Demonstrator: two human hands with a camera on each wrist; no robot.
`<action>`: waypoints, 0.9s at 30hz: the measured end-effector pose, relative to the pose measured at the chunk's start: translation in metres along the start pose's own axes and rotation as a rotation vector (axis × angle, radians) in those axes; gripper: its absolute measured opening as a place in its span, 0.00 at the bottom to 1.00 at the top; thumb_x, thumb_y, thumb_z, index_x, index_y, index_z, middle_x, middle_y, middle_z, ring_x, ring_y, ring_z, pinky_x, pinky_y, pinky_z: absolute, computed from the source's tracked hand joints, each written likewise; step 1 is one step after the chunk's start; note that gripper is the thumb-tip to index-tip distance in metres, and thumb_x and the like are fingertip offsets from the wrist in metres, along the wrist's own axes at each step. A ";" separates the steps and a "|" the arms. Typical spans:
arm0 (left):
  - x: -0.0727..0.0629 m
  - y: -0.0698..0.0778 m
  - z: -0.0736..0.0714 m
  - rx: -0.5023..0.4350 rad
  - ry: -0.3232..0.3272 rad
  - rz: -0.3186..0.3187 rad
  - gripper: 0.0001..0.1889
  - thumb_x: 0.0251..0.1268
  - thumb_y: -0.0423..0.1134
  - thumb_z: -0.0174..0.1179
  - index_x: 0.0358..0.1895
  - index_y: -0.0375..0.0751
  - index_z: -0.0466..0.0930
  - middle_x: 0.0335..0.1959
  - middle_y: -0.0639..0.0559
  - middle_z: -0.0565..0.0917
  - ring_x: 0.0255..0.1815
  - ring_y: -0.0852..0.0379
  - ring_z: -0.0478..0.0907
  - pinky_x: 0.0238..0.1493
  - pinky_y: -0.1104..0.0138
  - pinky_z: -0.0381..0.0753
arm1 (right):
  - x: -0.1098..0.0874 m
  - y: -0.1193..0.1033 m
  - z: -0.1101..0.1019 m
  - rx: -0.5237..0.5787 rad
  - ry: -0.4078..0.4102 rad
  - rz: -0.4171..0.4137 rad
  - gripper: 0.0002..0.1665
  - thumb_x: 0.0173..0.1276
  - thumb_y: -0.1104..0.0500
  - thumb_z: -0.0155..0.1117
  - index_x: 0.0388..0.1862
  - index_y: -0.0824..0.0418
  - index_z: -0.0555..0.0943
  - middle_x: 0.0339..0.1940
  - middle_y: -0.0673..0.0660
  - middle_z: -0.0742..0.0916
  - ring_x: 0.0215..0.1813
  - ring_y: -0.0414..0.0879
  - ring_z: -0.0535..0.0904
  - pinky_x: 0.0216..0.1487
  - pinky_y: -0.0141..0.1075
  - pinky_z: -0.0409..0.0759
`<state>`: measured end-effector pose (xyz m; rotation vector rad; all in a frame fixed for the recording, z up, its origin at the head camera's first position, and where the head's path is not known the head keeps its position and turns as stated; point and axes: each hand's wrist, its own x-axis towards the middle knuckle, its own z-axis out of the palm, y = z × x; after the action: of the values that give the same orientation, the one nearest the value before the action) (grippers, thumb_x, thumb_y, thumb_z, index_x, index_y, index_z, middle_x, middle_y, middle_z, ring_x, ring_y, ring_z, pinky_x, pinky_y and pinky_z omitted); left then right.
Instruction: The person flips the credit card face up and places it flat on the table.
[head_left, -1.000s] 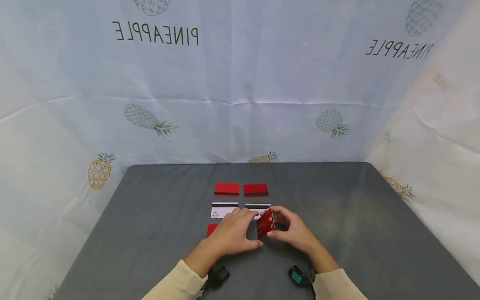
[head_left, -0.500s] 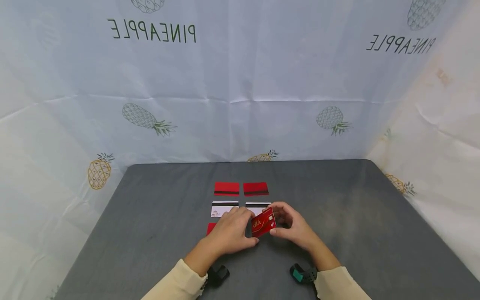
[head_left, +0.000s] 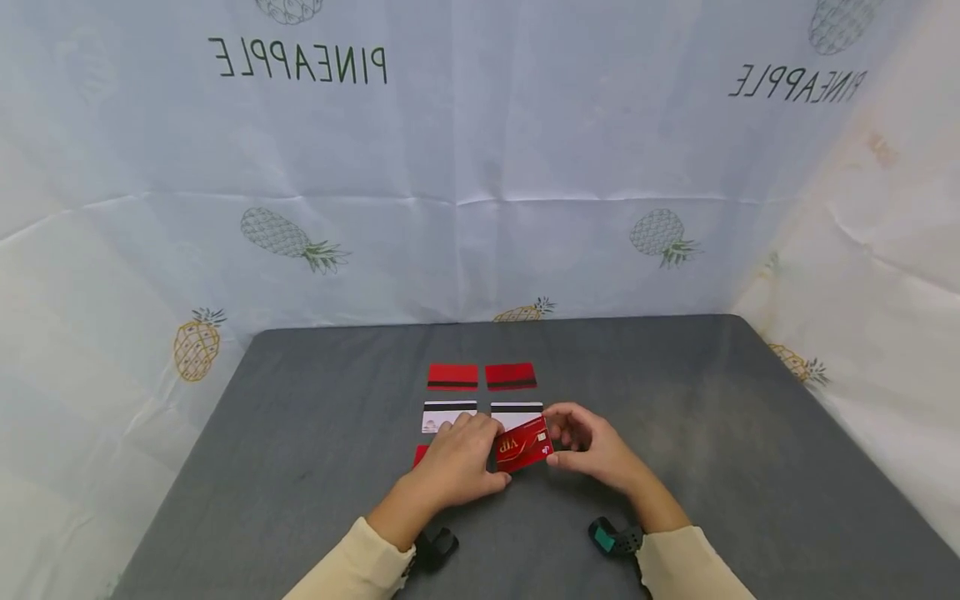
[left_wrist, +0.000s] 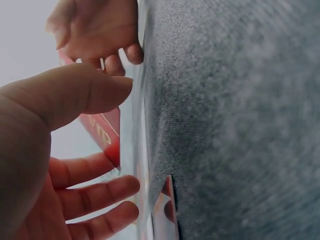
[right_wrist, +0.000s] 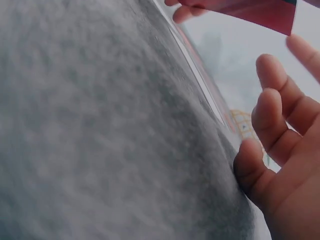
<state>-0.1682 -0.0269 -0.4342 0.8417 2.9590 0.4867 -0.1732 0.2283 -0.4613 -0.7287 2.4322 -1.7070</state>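
Grey tabletop [head_left: 337, 442] beneath, left grip [head_left: 461, 458] and right grip [head_left: 597, 454] hold a red, gold-lettered card [head_left: 527, 445].

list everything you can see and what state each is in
VIP card, tilted, off the table, between both hands
Left hand, at VIP card's left end, fingers bent
Right hand, pinching VIP card's right end
Far left red card, flat, stripe up
Far right red card, flat, stripe up
Left white card, flat, partly hidden
Right white card, flat, partly hidden
Near red card, mostly hidden
Backdrop, hanging, creased
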 end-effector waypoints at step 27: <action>-0.004 -0.002 0.004 0.072 -0.087 0.003 0.33 0.51 0.59 0.72 0.60 0.48 0.78 0.51 0.51 0.76 0.53 0.53 0.70 0.49 0.53 0.72 | 0.003 -0.005 0.004 -0.401 -0.112 0.265 0.30 0.50 0.48 0.78 0.52 0.47 0.78 0.34 0.46 0.76 0.40 0.43 0.68 0.37 0.34 0.70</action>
<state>-0.1658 -0.0291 -0.4390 0.8513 2.9116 0.3356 -0.1726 0.2223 -0.4582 -0.4873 2.6742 -1.0710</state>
